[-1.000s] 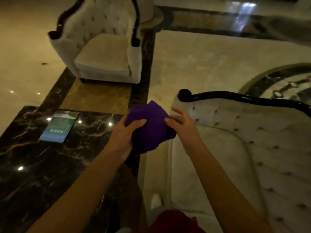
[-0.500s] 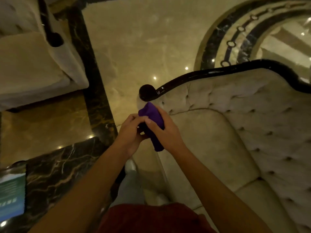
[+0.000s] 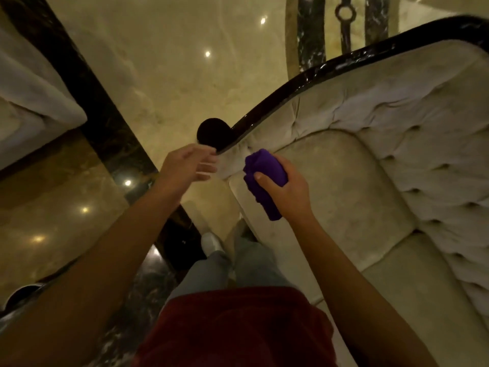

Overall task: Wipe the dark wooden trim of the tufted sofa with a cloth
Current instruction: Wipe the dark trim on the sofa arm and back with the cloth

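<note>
Two hands: right hand (image 3: 284, 190) grips the bunched purple cloth (image 3: 263, 180); left hand (image 3: 186, 165), fingers spread, is nearer the glossy dark wooden trim (image 3: 267, 112) running far-right.

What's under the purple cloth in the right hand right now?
Below the purple cloth, gripped by the right hand, lie the sofa's cream seat cushion and arm upholstery. The dark wooden trim sits beyond it, untouched. The patch directly beneath is hidden.

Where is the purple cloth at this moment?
In the head view, the purple cloth sits bunched in the right hand, over the sofa seat's front corner, just below the scrolled end of the dark wooden trim; the left hand is apart.
</note>
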